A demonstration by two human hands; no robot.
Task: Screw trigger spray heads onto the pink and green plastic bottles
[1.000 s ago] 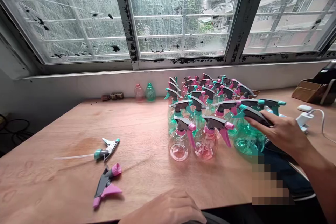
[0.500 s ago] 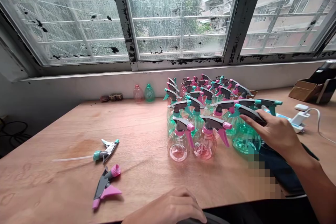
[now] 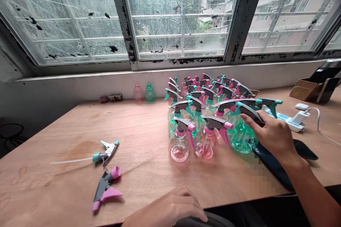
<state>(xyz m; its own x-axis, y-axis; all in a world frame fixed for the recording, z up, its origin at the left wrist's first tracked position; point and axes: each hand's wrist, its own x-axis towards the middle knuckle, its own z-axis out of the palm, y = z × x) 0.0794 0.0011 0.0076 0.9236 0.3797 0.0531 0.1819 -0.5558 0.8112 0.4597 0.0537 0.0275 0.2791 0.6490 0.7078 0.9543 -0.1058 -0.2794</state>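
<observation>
My right hand grips the grey spray head of a green spray bottle standing at the front right of a cluster of several pink and green spray bottles. Two pink bottles stand in the front row beside it. My left hand rests, fingers curled down, at the near table edge on something dark. Two loose spray heads lie to the left: a green one with a long tube and a pink one.
A wooden table stands under a dirty window. Two capless small bottles stand by the sill. A power strip with a white plug, a dark phone and a cardboard box lie to the right.
My right hand has drawn the green bottle slightly left and nearer the front pink bottles. The left hand stays at the table edge.
</observation>
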